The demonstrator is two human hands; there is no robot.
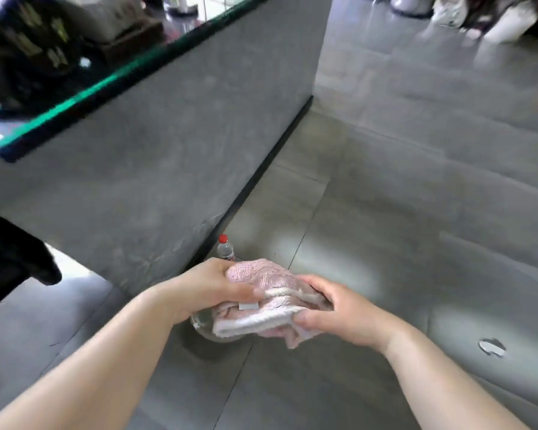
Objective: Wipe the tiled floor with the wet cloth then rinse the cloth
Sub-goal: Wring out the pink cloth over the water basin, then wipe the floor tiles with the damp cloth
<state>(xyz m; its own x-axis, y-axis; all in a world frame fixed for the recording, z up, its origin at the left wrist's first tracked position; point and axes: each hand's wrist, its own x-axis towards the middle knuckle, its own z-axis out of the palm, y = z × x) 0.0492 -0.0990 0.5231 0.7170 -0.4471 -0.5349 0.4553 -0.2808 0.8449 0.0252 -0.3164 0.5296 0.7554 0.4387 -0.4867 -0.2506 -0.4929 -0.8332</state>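
A pink cloth point(263, 301), bunched and folded with a small white label, is held between both hands above the grey tiled floor point(385, 228). My left hand point(205, 288) grips its left end from above. My right hand point(339, 311) grips its right end, thumb underneath. Directly below the cloth a clear glass bowl point(201, 325) rests on the floor, mostly hidden by the cloth and my left wrist.
A clear plastic bottle with a red cap point(225, 248) stands on the floor by the base of a grey counter point(156, 156) with a glass top edge. A small white scrap point(492, 347) lies on the tiles at right. Dark fabric point(10, 259) hangs at left.
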